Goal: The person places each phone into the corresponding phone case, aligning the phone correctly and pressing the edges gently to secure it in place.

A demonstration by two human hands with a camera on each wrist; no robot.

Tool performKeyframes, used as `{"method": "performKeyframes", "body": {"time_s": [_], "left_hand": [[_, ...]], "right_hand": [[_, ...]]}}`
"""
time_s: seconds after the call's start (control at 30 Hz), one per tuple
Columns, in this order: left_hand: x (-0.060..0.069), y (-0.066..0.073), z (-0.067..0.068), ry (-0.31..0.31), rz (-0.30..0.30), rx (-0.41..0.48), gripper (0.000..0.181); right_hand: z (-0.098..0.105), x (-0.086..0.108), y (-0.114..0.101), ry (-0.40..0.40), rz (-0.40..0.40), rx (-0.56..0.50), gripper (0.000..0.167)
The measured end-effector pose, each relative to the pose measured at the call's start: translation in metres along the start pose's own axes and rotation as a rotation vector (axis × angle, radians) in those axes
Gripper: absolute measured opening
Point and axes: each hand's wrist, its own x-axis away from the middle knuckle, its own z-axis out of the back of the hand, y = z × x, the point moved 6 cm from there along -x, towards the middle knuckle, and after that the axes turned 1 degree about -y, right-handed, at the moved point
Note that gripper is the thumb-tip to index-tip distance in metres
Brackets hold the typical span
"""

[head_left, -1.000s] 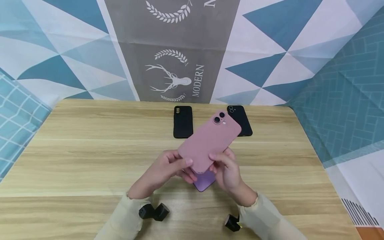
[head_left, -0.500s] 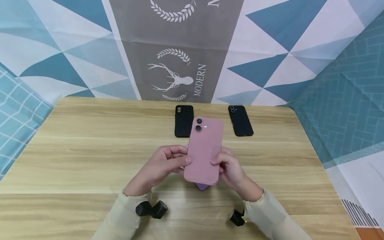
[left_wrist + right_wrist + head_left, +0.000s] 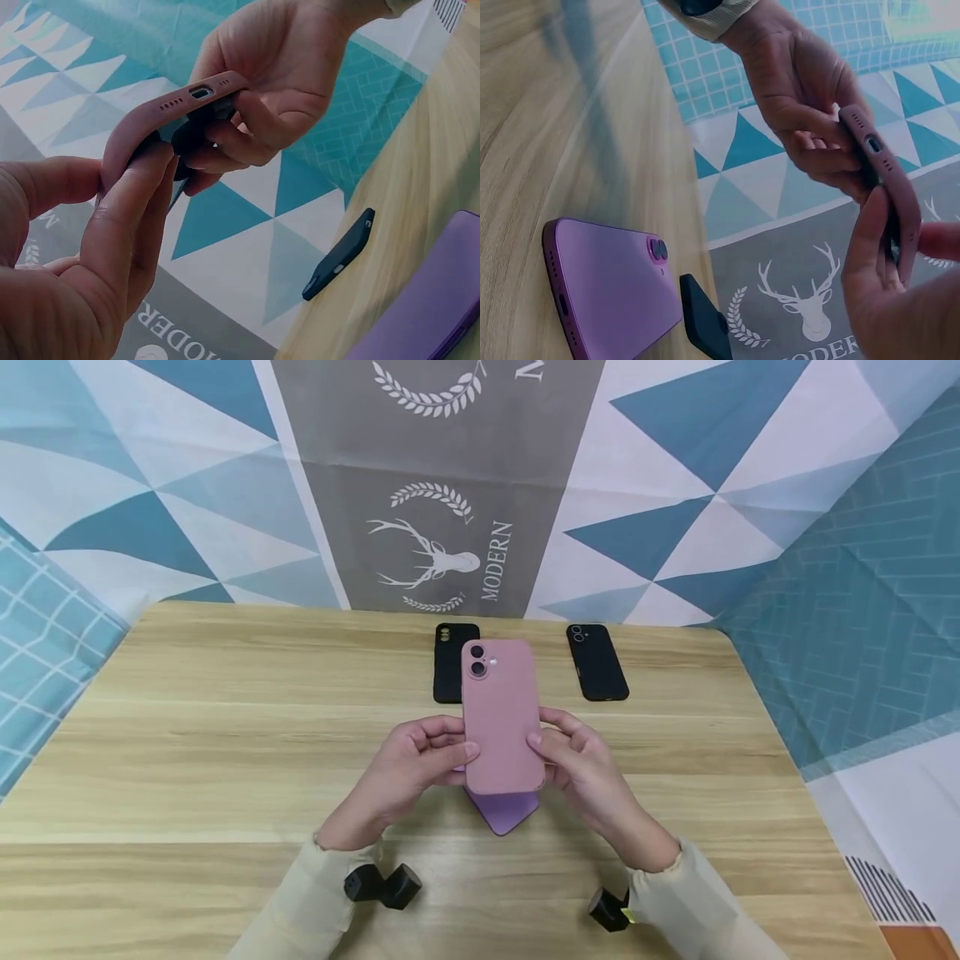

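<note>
Both hands hold a phone in a pink case (image 3: 502, 718) above the table, its back with two dark lenses turned up. My left hand (image 3: 393, 777) pinches its lower left edge, thumb on the back and fingers beneath. The right hand (image 3: 588, 768) grips the lower right edge the same way. In the left wrist view, the case's end with a port opening (image 3: 200, 93) shows, and a dark face lies on the fingers' side. Under it, a purple phone (image 3: 504, 814) lies on the table, partly hidden; the right wrist view shows its back and lenses.
At the table's far edge lie two black phone cases, one on the left (image 3: 447, 668), partly covered by the pink one, and one on the right (image 3: 597, 662). The wooden table (image 3: 225, 760) meets a patterned cloth backdrop (image 3: 450, 460) behind.
The pink-cased phone has swung from leaning right to nearly upright in view, then risen slightly away from me. More of the purple phone shows than half a second ago. Both hands keep their hold.
</note>
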Motion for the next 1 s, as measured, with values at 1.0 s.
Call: {"method": "performKeyframes", "body": {"time_s": [1.0], "left_hand": [[-0.109, 0.010, 0.066, 0.403, 0.108, -0.988, 0.061]], "right_hand": [[0.082, -0.068, 0.010, 0.345, -0.135, 0.197, 0.043]]}}
